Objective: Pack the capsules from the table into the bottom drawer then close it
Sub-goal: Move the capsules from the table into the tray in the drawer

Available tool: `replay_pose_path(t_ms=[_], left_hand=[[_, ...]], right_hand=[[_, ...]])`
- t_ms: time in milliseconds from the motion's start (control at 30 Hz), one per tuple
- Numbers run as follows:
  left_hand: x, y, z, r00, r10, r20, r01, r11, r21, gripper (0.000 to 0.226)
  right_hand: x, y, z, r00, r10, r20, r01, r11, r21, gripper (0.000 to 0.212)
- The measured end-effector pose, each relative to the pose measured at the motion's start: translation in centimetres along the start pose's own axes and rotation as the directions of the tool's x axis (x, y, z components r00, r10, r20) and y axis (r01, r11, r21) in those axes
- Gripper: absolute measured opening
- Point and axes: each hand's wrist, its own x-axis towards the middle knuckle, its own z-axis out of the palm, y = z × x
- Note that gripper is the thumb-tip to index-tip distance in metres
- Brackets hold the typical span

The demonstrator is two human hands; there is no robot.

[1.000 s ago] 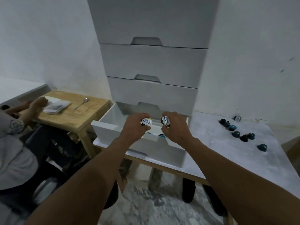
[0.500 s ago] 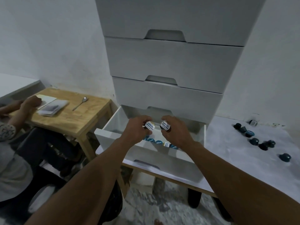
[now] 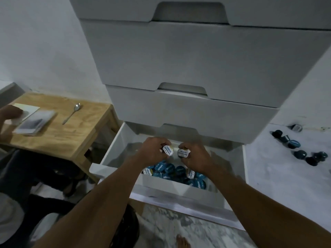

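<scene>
Moved deeper over the bottom drawer, left hand and right hand each pinch a white-lidded capsule in curled fingers, above the blue capsules; lid print unreadable.

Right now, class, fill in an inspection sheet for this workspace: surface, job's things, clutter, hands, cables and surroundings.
Surface: white table, partly bare.
Job's things: bottom drawer open, blue capsules inside; loose capsules on the table.
Clutter: nothing seen.
Grippers: left hand grips a white-topped capsule, right hand grips a second capsule, both above the drawer.
Cables: nothing seen.
Surroundings: wooden side table with spoon and papers; another person's hand by them.
</scene>
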Motion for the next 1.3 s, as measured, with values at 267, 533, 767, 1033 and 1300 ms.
replay_pose_path(t_ms=[267, 533, 767, 1033, 1300], left_hand=[[3.3, -1.4, 0.3, 0.983, 0.032, 0.179, -0.053, 0.993, 0.11, 0.048], [5.3, -3.1, 1.4, 0.971, 0.109, 0.211, -0.113, 0.994, 0.006, 0.046], [6.5, -3.9, 2.4, 0.955, 0.132, 0.265, -0.135, 0.991, -0.006, 0.046], [7.1, -4.6, 2.5, 0.927, 0.14, 0.348, -0.16, 0.987, 0.029, 0.044], [7.9, -4.8, 2.5, 0.925, 0.152, 0.349, -0.208, 0.969, 0.13, 0.024]], right_hand=[[0.9, 0.6, 0.7, 0.988, 0.152, -0.004, -0.152, 0.988, -0.015, 0.039], [1.4, 0.5, 1.2, 0.967, 0.255, 0.021, -0.254, 0.967, -0.021, 0.044], [1.8, 1.0, 1.9, 0.953, 0.3, 0.052, -0.298, 0.954, -0.03, 0.047], [2.4, 1.4, 2.3, 0.944, 0.317, 0.086, -0.319, 0.947, 0.014, 0.041], [2.6, 2.1, 2.1, 0.938, 0.336, 0.086, -0.338, 0.941, 0.008, 0.027]])
